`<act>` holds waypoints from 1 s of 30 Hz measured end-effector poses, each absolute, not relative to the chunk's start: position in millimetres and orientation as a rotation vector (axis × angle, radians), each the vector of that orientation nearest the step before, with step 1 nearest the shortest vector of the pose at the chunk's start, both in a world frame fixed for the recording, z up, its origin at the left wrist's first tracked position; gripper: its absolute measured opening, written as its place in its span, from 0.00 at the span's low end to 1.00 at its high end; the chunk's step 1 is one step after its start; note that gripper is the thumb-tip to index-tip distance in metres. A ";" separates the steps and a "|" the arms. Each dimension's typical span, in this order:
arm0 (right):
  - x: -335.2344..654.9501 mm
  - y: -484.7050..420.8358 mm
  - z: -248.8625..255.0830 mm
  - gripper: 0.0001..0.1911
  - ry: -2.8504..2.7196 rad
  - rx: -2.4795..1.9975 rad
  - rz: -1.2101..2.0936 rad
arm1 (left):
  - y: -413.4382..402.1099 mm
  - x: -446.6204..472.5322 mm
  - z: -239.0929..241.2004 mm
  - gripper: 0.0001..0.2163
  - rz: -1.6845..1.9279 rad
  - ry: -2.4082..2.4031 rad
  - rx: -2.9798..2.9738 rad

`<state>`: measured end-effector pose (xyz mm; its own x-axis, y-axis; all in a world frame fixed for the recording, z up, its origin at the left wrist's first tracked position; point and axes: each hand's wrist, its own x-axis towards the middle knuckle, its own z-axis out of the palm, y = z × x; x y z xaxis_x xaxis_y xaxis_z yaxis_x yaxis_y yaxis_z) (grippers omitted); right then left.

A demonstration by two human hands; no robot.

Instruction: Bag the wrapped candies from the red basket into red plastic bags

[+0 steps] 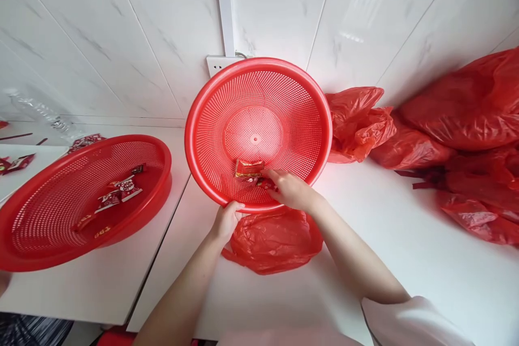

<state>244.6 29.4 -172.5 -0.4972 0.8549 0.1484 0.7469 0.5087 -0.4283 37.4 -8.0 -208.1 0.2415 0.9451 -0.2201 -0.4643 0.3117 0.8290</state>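
Candy packet lies low inside the tilted red basket, whose near rim our left hand grips, while our right hand reaches in, fingers curled on a small red wrapper just right of it.

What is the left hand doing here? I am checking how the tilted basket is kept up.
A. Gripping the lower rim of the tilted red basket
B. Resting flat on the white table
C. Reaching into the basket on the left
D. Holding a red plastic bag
A: the left hand grips the lower rim of the tilted red basket, thumb over its edge.
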 end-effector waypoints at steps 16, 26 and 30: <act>252.7 48.6 -176.6 0.18 -1.351 -1.038 1.334 | -5.7 33.0 -204.8 0.17 1.073 0.849 0.781; 254.7 41.8 -169.0 0.17 -1.144 -0.916 1.550 | -2.5 31.9 -208.3 0.15 1.106 0.789 0.712; 258.4 32.9 -155.4 0.17 -1.374 -0.941 1.445 | -2.0 30.4 -212.8 0.11 1.117 0.788 0.702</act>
